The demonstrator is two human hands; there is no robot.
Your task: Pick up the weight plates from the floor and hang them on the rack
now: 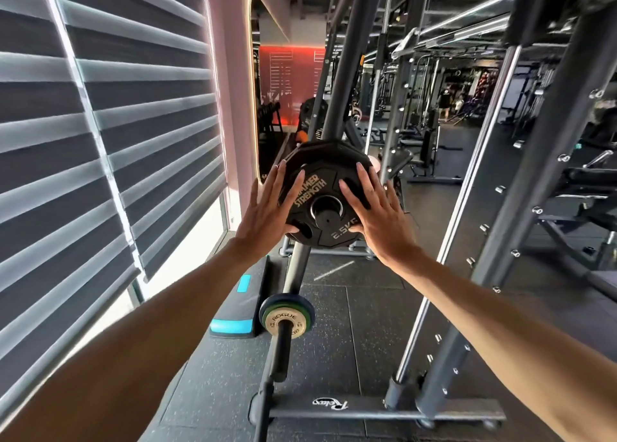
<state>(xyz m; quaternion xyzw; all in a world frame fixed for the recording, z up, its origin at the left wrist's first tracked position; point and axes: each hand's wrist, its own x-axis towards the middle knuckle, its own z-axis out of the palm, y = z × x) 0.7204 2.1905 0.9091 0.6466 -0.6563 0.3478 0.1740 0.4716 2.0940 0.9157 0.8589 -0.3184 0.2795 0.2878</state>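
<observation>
Black rubber-coated plate, marked 2.5 kg in pale lettering, is sitting on the upper peg of the rack's slanted post, with the peg's blunt end showing through its steel-ringed centre hole. I am pressing on its face with both hands flat. My left hand is spreading straight fingers over the left side, my right hand is doing the same on the right, and each thumb is touching the lower part near the grip holes; neither hand is wrapping around it. To do this well, I judge I should be pushing evenly from both sides so the hole is not binding on the peg, sliding the plate back until it is seating fully, then easing my fingers clear. The plate is many-sided with a matte, slightly grainy skin; the post is smooth painted metal. Lower down, small green and gold discs are hanging on another peg above the speckled rubber floor.
</observation>
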